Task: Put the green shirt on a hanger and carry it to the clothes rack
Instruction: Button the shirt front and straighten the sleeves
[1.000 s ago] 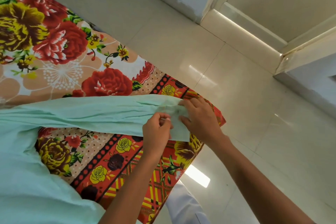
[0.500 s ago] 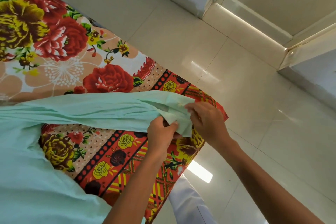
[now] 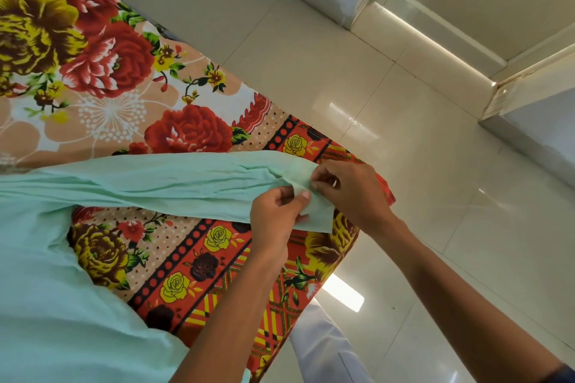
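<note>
A: What are the hands doing, right of centre in the frame?

B: The left hand (image 3: 277,211) pinches the cuff end of the green shirt (image 3: 149,183) between thumb and curled fingers. The right hand (image 3: 348,193) pinches the same cuff from the other side, fingertips bent onto the cloth. Probably they are straightening or turning the cuff before hanging.

A: And where does the shirt lie?

B: On the floral bedsheet (image 3: 186,252). The sleeve runs as a long band almost level across the middle, its cuff pointing right toward the bed's corner; the body spreads over the lower left. No hanger or rack shows. Pale floor tiles (image 3: 420,165) fill the right.
</note>
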